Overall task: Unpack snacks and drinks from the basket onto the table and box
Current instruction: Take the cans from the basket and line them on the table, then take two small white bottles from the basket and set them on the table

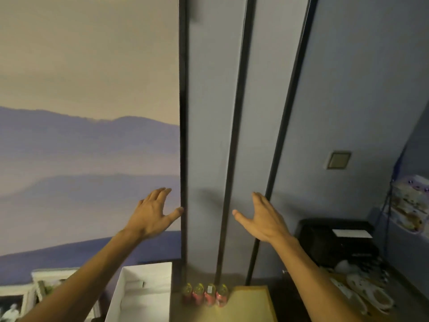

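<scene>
Fingers of the left hand (152, 213) and right hand (262, 217) are spreading apart, empty; dropping toward the cans (205, 295) below them is looking wise.

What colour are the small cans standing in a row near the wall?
The cans are pinkish red with gold tops, seen in the head view.

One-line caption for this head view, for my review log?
Both hands, left and right, raised open and empty toward the wall; four red cans stand in a row beside a white box.
</scene>
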{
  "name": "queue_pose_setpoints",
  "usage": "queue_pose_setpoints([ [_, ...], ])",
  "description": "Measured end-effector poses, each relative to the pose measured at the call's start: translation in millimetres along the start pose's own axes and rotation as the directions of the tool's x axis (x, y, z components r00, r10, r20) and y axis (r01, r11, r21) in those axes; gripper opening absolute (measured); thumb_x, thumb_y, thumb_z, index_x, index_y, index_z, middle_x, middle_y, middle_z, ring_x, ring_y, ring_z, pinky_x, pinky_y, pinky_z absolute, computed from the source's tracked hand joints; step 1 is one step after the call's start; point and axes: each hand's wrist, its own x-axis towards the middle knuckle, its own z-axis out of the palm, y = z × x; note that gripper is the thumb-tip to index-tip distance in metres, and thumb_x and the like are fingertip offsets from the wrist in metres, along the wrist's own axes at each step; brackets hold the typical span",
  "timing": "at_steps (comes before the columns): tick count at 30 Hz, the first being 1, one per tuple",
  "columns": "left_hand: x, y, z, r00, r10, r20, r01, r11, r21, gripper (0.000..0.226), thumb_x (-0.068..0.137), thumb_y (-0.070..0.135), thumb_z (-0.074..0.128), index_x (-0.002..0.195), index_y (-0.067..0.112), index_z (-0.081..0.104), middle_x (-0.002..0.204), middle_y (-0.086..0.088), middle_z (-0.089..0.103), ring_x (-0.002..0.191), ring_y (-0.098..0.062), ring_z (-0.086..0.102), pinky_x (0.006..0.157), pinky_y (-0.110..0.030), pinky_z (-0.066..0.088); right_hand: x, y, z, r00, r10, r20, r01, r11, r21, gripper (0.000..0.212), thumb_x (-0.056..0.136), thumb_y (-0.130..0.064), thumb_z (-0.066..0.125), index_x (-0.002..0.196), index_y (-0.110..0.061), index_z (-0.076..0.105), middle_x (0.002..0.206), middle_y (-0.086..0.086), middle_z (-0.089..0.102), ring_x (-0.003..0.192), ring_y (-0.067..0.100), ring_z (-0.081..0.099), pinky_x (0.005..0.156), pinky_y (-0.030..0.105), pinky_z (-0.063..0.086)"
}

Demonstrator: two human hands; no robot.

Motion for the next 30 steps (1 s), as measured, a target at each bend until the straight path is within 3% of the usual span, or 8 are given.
queue_pose_setpoints([
  [9, -120.5, 22.6, -68.1, 0.983, -0.128, -0.135, 0.140, 0.987, 0.082, 0.099, 0.085, 0.087, 0.026, 0.160, 0.022, 0.034, 0.166, -0.006, 0.036, 0.150, -0.028, 0.037, 0.121, -0.055, 0.030, -60.6, -41.3, -29.3, 0.989, -0.144, 0.023, 0.144, 0.990, -0.010, 0.113, 0.085, -0.089, 0.046, 0.168, -0.020, 0.013, 0.176, 0.003, 0.013, 0.159, 0.026, 0.023, 0.123, 0.048, 0.034],
  [16, -238.1, -18.3, -133.4, 0.920, -0.293, -0.259, 0.333, 0.935, 0.126, 0.094, 0.088, 0.083, 0.032, 0.159, 0.022, 0.035, 0.165, -0.005, 0.037, 0.150, -0.027, 0.037, 0.120, -0.053, 0.032, -106.1, -141.4, -0.1, 0.931, -0.359, 0.074, 0.357, 0.933, 0.035, 0.104, 0.092, -0.081, 0.048, 0.168, -0.018, 0.015, 0.176, 0.004, 0.016, 0.158, 0.027, 0.026, 0.121, 0.047, 0.034],
  [23, -371.8, -105.6, -209.1, 0.777, -0.515, -0.362, 0.590, 0.796, 0.134, 0.098, 0.086, 0.088, 0.033, 0.158, 0.021, 0.037, 0.163, -0.008, 0.040, 0.145, -0.029, 0.044, 0.116, -0.054, 0.040, -161.7, -288.6, 61.4, 0.814, -0.554, 0.174, 0.537, 0.832, 0.140, 0.102, 0.093, -0.078, 0.049, 0.168, -0.019, 0.014, 0.176, 0.004, 0.015, 0.158, 0.029, 0.027, 0.119, 0.048, 0.036],
  [27, -449.6, -155.0, -245.1, 0.690, -0.610, -0.389, 0.688, 0.719, 0.093, 0.094, 0.088, 0.085, 0.038, 0.159, 0.023, 0.035, 0.165, -0.008, 0.037, 0.146, -0.029, 0.042, 0.119, -0.054, 0.038, -200.8, -379.1, 104.0, 0.733, -0.643, 0.223, 0.613, 0.766, 0.195, 0.104, 0.092, -0.080, 0.048, 0.168, -0.017, 0.014, 0.175, 0.007, 0.017, 0.156, 0.031, 0.030, 0.119, 0.049, 0.037],
  [30, -500.8, -198.9, -264.7, 0.622, -0.672, -0.401, 0.758, 0.646, 0.092, 0.098, 0.083, 0.092, 0.031, 0.156, 0.026, 0.037, 0.163, -0.007, 0.041, 0.141, -0.029, 0.048, 0.115, -0.056, 0.041, -229.9, -440.1, 139.2, 0.682, -0.686, 0.255, 0.651, 0.728, 0.217, 0.106, 0.092, -0.082, 0.048, 0.168, -0.017, 0.013, 0.175, 0.007, 0.018, 0.157, 0.031, 0.029, 0.121, 0.050, 0.036],
])
